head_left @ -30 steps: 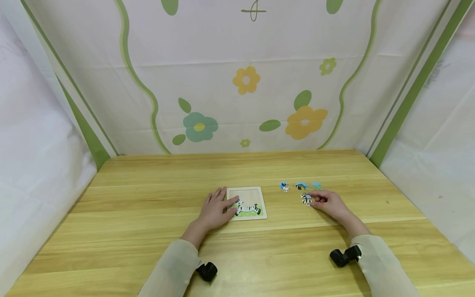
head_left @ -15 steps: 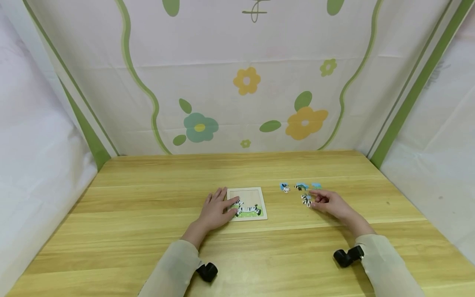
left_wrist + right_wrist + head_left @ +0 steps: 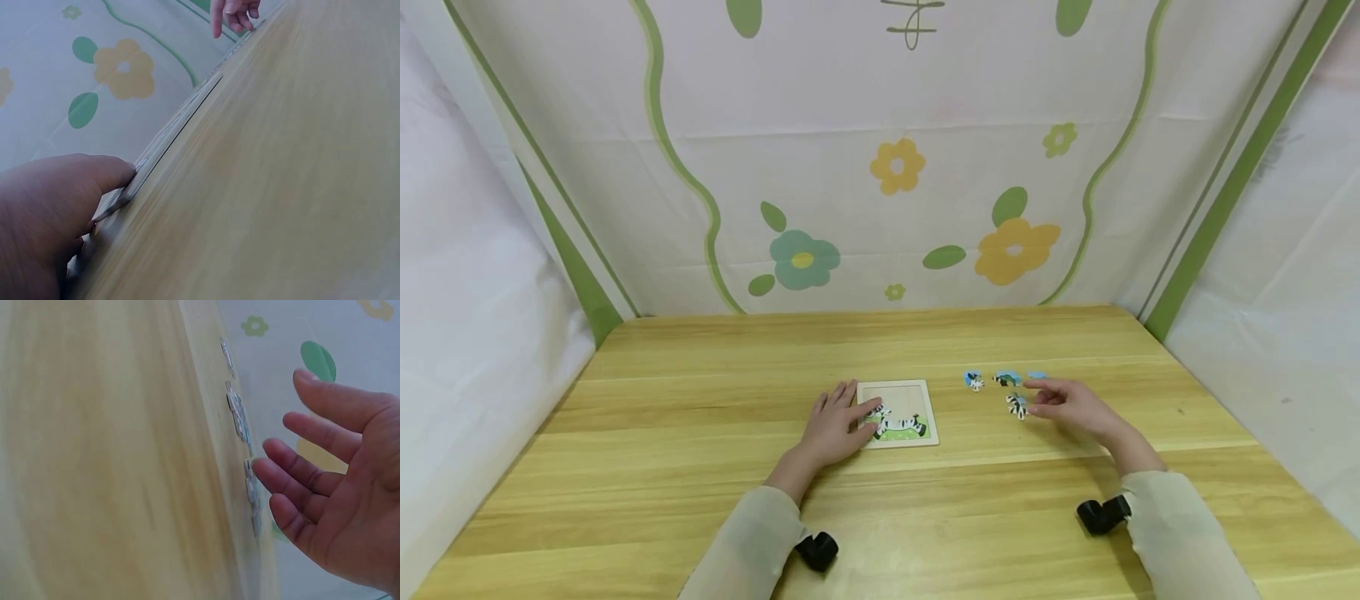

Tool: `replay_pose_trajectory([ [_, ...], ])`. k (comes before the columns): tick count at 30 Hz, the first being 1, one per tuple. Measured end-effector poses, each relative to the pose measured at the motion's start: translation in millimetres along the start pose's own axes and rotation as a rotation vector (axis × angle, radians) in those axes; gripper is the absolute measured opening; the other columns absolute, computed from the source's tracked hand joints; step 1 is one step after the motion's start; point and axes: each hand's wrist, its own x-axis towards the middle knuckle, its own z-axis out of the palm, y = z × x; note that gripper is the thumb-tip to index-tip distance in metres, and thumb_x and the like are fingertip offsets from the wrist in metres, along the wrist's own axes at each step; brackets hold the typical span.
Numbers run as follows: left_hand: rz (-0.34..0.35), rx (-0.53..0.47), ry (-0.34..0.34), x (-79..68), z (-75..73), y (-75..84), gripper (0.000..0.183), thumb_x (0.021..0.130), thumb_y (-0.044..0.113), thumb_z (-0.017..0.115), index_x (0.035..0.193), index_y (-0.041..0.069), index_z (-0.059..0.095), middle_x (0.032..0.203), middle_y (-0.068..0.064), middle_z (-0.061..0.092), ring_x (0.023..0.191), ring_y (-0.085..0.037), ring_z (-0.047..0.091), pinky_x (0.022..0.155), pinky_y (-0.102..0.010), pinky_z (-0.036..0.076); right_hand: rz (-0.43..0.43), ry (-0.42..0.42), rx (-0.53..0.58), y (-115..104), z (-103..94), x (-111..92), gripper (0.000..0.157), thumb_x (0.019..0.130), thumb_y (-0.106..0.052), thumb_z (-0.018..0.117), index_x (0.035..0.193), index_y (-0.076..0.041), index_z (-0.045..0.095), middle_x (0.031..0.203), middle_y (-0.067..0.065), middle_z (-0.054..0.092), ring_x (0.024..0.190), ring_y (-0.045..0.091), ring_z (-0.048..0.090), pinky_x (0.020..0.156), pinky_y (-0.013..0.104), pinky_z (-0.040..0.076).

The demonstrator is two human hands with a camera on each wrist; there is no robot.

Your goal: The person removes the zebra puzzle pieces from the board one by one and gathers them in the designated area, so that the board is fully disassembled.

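My left hand (image 3: 831,429) rests at the left edge of a square wooden puzzle board (image 3: 898,395), its thumb and index finger extended onto it. In the left wrist view the thumb presses the board's edge. Zebra and grass pieces fill the board's lower part; bare wood shows above. To the right lies a black-and-white striped puzzle piece (image 3: 1017,407). Close beside it is my right hand (image 3: 1071,410), thumb and index finger apart. The right wrist view shows its fingers loosely bent with nothing between them, over the flat pieces.
Behind the striped piece lie a blue-and-striped piece (image 3: 973,381), a dark green and blue piece (image 3: 1006,378) and a light blue piece (image 3: 1037,375) partly behind the right fingers. A flowered cloth wall (image 3: 850,192) rises at the table's back edge.
My right thumb and index finger have drawn slightly back from the striped piece, which lies where it was. The right forearm has shifted a little to the right. The left hand stays on the board.
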Motion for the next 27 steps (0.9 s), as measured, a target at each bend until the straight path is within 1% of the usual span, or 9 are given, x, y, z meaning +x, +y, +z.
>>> replay_pose_trajectory([
  [5, -0.003, -0.022, 0.003, -0.1, -0.3, -1.4, 0.044, 0.086, 0.037, 0.049, 0.127, 0.021, 0.046, 0.137, -0.017, 0.023, 0.127, -0.03, 0.012, 0.098, -0.05, 0.006, -0.019, 0.01, 0.029, -14, 8.7, 6, 0.052, 0.08, -0.025, 0.062, 0.123, 0.0, 0.047, 0.091, 0.009, 0.057, 0.084, 0.023, 0.051, 0.068, 0.034, 0.045],
  [9, 0.002, -0.052, 0.007, 0.6, -1.5, -2.6, 0.046, 0.085, 0.037, 0.05, 0.127, 0.019, 0.046, 0.137, -0.018, 0.024, 0.126, -0.031, 0.013, 0.098, -0.049, 0.007, -0.058, 0.035, 0.045, -27, 18.8, 15, 0.049, 0.079, -0.024, 0.063, 0.12, -0.001, 0.049, 0.091, 0.007, 0.057, 0.083, 0.022, 0.052, 0.065, 0.032, 0.045],
  [11, 0.008, -0.07, 0.015, 0.9, -2.5, -3.6, 0.048, 0.085, 0.036, 0.05, 0.128, 0.016, 0.045, 0.136, -0.019, 0.025, 0.126, -0.032, 0.013, 0.098, -0.05, 0.008, -0.086, 0.031, 0.066, -34, 24.6, 21, 0.049, 0.079, -0.024, 0.063, 0.12, -0.001, 0.049, 0.091, 0.008, 0.056, 0.083, 0.023, 0.051, 0.065, 0.032, 0.045],
  [15, 0.001, -0.082, 0.033, 0.6, -5.7, -6.3, 0.052, 0.084, 0.04, 0.05, 0.128, 0.013, 0.044, 0.135, -0.021, 0.025, 0.126, -0.033, 0.014, 0.098, -0.049, 0.009, -0.123, 0.001, 0.121, -51, 37.6, 32, 0.052, 0.08, -0.024, 0.062, 0.122, 0.0, 0.046, 0.091, 0.01, 0.056, 0.082, 0.024, 0.051, 0.067, 0.033, 0.045],
  [19, -0.024, -0.067, 0.032, 0.5, -8.4, -10.9, 0.058, 0.081, 0.047, 0.051, 0.129, 0.014, 0.044, 0.136, -0.02, 0.024, 0.126, -0.032, 0.013, 0.098, -0.049, 0.009, -0.154, -0.041, 0.164, -66, 53.7, 43, 0.052, 0.08, -0.02, 0.062, 0.122, 0.003, 0.045, 0.09, 0.009, 0.056, 0.082, 0.024, 0.05, 0.068, 0.029, 0.044],
  [20, -0.032, -0.061, 0.028, 0.6, -8.8, -12.0, 0.06, 0.08, 0.048, 0.051, 0.129, 0.015, 0.043, 0.136, -0.02, 0.024, 0.126, -0.031, 0.013, 0.098, -0.048, 0.009, -0.163, -0.052, 0.174, -68, 58.2, 46, 0.051, 0.08, -0.02, 0.063, 0.122, 0.004, 0.045, 0.089, 0.009, 0.056, 0.081, 0.023, 0.05, 0.068, 0.028, 0.043],
  [22, -0.043, -0.045, 0.015, 0.8, -9.5, -13.9, 0.063, 0.079, 0.051, 0.052, 0.129, 0.015, 0.043, 0.137, -0.019, 0.023, 0.127, -0.031, 0.012, 0.098, -0.048, 0.008, -0.176, -0.075, 0.19, -80, 66.2, 48, 0.048, 0.08, -0.014, 0.062, 0.121, 0.006, 0.045, 0.089, 0.011, 0.056, 0.081, 0.025, 0.05, 0.068, 0.027, 0.043],
  [27, -0.055, 0.018, -0.025, 1.0, -10.0, -16.9, 0.068, 0.076, 0.056, 0.051, 0.131, 0.017, 0.04, 0.138, -0.018, 0.02, 0.127, -0.03, 0.01, 0.099, -0.047, 0.007, -0.207, -0.127, 0.183, -111, 83.7, 48, 0.043, 0.081, -0.004, 0.059, 0.12, 0.008, 0.045, 0.088, 0.015, 0.056, 0.081, 0.029, 0.05, 0.069, 0.028, 0.043],
])
